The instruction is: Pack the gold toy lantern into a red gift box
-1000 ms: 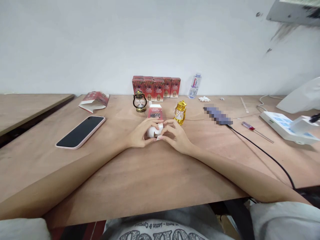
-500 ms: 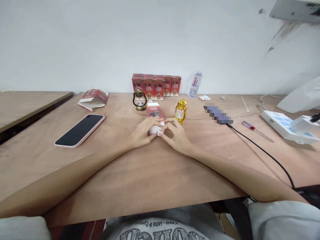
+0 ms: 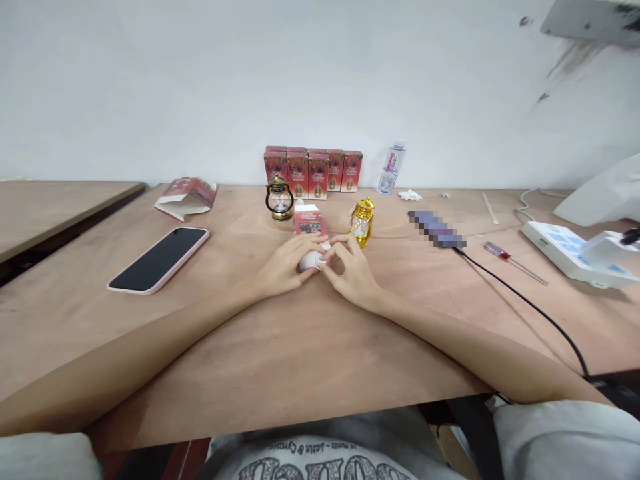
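A small red printed box (image 3: 309, 219) lies on the table in front of me, its white end (image 3: 310, 260) turned towards me. My left hand (image 3: 284, 267) is wrapped round the left side of the box, thumb low on the white end. From the right, my right hand (image 3: 354, 275) pinches at a white flap of that end with thumb and forefinger. Just beyond my right hand stands a gold lantern (image 3: 362, 223). A bronze lantern (image 3: 281, 200) stands behind the box to the left. My fingers hide part of the box's near end.
Several red boxes (image 3: 318, 175) stand against the wall beside a plastic bottle (image 3: 391, 170). Left are a phone (image 3: 160, 260) and an opened-out carton (image 3: 187, 197). Right are a cabled, blurred-out device (image 3: 436, 229), a screwdriver (image 3: 510, 259) and a power strip (image 3: 565, 250).
The white flap that stuck out between my fingertips now sits closer against the box's end. Both hands have barely moved.
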The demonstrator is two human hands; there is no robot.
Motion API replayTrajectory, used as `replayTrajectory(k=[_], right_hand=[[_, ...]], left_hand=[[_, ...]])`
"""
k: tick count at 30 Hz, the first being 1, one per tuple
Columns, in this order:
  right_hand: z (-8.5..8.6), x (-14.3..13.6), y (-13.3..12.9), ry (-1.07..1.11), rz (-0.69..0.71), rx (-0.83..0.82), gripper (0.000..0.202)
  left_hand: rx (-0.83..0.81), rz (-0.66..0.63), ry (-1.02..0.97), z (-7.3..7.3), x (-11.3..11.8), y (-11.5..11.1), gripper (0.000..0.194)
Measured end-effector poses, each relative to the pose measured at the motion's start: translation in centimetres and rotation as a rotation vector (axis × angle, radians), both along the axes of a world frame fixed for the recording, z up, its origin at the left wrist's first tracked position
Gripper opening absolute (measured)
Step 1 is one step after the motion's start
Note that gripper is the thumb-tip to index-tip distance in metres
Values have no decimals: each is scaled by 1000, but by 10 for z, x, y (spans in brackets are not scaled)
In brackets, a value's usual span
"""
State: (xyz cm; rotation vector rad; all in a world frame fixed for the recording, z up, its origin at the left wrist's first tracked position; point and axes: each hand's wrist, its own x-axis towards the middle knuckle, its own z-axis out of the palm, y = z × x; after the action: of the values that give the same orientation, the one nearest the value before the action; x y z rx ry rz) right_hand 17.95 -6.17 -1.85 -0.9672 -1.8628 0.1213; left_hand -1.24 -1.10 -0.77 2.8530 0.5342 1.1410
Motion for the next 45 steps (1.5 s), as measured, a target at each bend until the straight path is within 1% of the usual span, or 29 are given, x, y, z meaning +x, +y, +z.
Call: replayTrajectory(k=[4, 8, 12, 16, 20, 22, 24, 27, 28, 30, 35, 39, 45], right_hand=[[4, 2, -2, 9, 32, 11, 8], [6, 5, -2, -3, 19, 10, 20], [3, 5, 0, -6, -32, 5, 16], [3, 4, 0, -17, -42, -9, 16], [6, 4, -3, -16, -86, -60, 7], [7, 4, -4, -17, -97, -78, 6], [6, 4, -4, -32, -89, -72, 13], [4, 4, -2, -76, -82, -52, 30], [4, 4, -2, -84, -86, -53, 32], [3, 5, -1, -72, -80, -61, 28], [7, 8, -2, 17, -13, -68, 5], [8, 8, -3, 37, -17, -107, 15], [9, 9, -1, 105, 35, -152, 13]], left_hand=[[-84, -25, -83, 3, 0, -4, 39], [-130, -73, -97, 6, -1, -6, 31], [-146, -119, -94, 6, -3, -4, 35], [-161, -153, -72, 5, -5, -1, 42], [-147, -144, -36, 5, -6, -1, 45], [-150, -150, -40, 5, -6, -2, 45], [-155, -154, -47, 6, -5, -3, 44], [-153, -150, -38, 6, -5, -4, 44], [-152, -147, -36, 6, -5, -4, 43], [-156, -143, -35, 7, -5, -5, 42], [-141, -159, -43, 6, -5, -4, 42], [-138, -111, -38, 5, -5, -5, 45], [-173, -19, -42, 5, -3, -6, 43]])
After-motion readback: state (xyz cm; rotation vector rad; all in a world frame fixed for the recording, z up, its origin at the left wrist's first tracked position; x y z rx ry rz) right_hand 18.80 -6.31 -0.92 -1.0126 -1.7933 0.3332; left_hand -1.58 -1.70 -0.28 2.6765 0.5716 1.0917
